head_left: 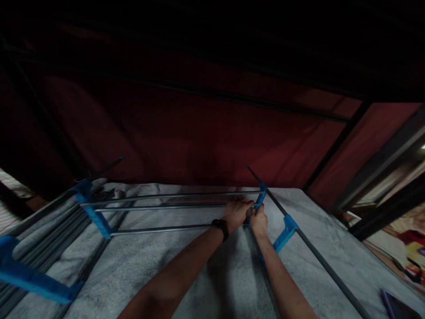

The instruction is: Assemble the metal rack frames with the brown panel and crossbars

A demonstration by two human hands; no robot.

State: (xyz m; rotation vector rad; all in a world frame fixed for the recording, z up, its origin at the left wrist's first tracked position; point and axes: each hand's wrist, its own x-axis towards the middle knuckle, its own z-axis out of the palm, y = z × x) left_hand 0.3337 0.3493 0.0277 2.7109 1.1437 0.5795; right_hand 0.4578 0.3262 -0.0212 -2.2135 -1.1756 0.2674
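A partly assembled rack of grey metal tubes and blue plastic connectors lies over a grey fleecy blanket. My left hand [237, 212], with a black band on the wrist, is closed round the end of a metal tube [159, 231]. It meets a blue connector [260, 198] at the rack's right side. My right hand [259, 221] is pressed against that same connector, fingers closed on it. The joint itself is mostly covered by my fingers. Another blue connector [286, 230] sits nearer on the right-hand side pole [327, 266].
At left stand a blue connector [94, 212] and a larger blue one [36, 270], with several loose tubes [49, 239] between. Dark red fabric [212, 141] with dark bars rises behind the blanket [149, 266]. A phone-like dark object [400, 305] lies at the lower right.
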